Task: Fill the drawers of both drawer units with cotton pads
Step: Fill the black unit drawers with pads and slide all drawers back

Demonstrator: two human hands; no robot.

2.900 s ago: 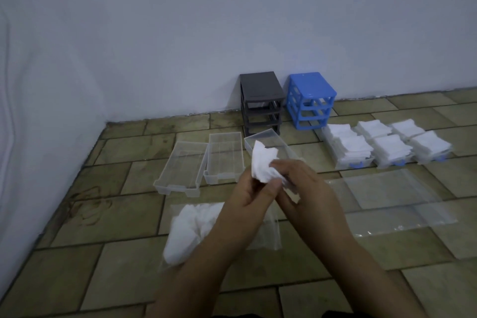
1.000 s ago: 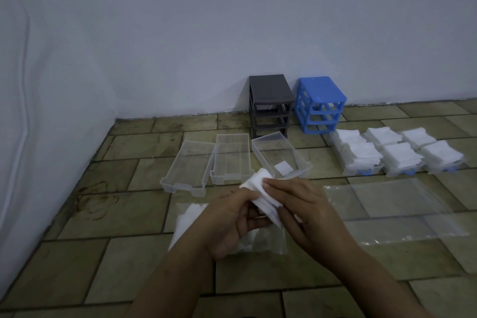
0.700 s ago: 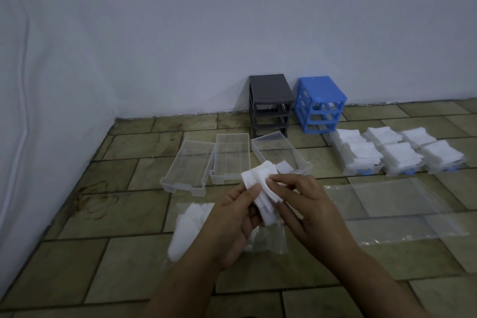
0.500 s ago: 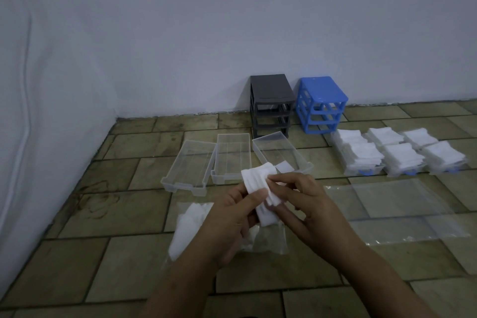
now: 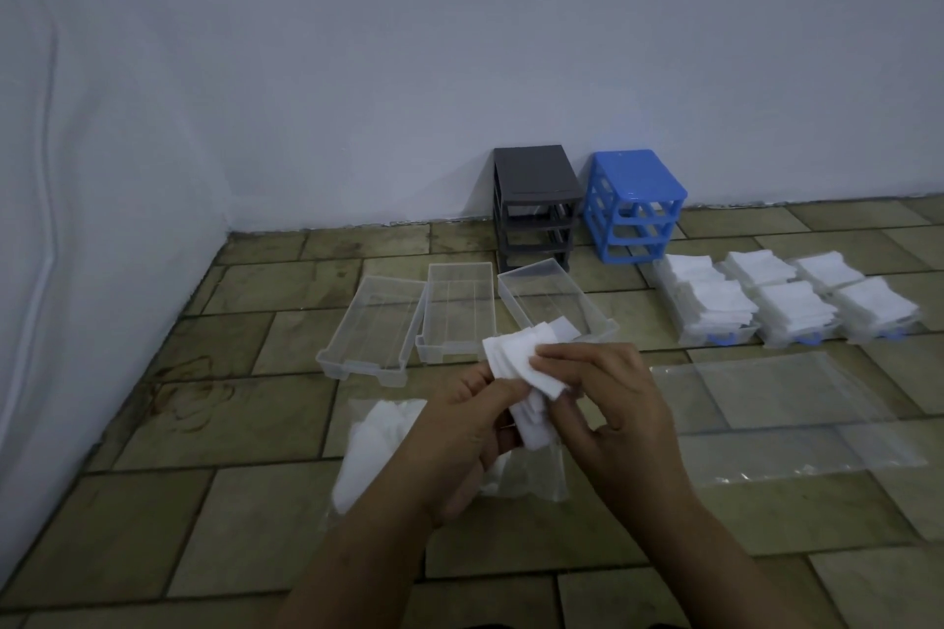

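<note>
My left hand (image 5: 459,429) and my right hand (image 5: 613,404) together hold a small stack of white cotton pads (image 5: 521,368) above the floor; the right thumb and fingers pinch the top pads. Below them lies a clear bag of cotton pads (image 5: 378,444). Three clear drawers lie on the floor: the left drawer (image 5: 373,322), the middle drawer (image 5: 457,307) and the right drawer (image 5: 551,301), which holds one pad (image 5: 564,327). The grey drawer unit (image 5: 534,204) and the blue drawer unit (image 5: 633,204) stand without drawers against the wall.
Three drawers heaped with cotton pads (image 5: 715,301) sit at the right. Flat clear plastic bags (image 5: 786,409) lie on the tiles to the right of my hands. A white wall runs along the left and back.
My hands have lifted the pad stack slightly toward the right drawer and my right fingers have shifted on the top pads. One pad has appeared in the right drawer since the oldest frame.
</note>
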